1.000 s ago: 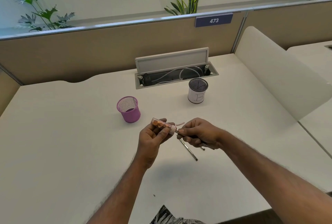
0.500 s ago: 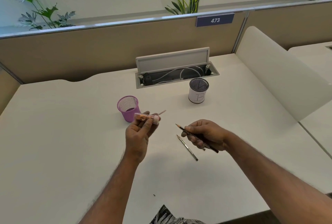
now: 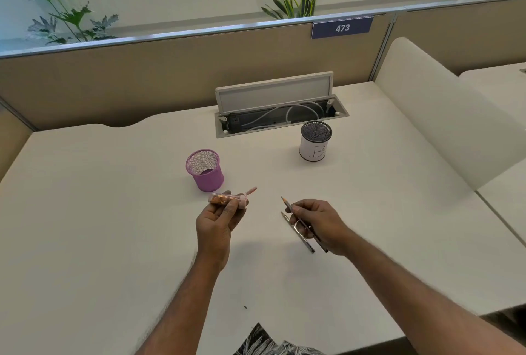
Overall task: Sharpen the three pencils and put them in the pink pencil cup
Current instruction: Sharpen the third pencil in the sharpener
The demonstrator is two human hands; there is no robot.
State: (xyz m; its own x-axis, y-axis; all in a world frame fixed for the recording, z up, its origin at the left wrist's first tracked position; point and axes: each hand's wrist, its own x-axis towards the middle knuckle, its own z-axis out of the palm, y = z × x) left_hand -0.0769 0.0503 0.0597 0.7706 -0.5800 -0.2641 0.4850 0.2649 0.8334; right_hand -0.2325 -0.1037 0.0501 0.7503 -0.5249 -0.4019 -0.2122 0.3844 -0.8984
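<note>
The pink mesh pencil cup (image 3: 205,169) stands upright on the white desk (image 3: 99,212), just beyond my left hand (image 3: 220,219). That hand grips a clear tube sharpener (image 3: 227,199) with shavings inside and its pink cap flipped open. My right hand (image 3: 318,223) holds a dark pencil (image 3: 287,204) with its sharp tip pointing away and to the left. A second pencil (image 3: 299,233) lies flat on the desk right beside and partly under that hand. I cannot see a third pencil.
A white-wrapped mesh cup marked "B" (image 3: 314,142) stands at the back right. Behind it an open cable tray (image 3: 280,115) with its lid raised is set into the desk. A beige partition (image 3: 142,75) bounds the far edge. A curved white divider (image 3: 444,115) rises on the right.
The pencil came out of the sharpener. My hands have drawn apart, the left moving toward the pink cup with the sharpener, the right staying with the pencil.
</note>
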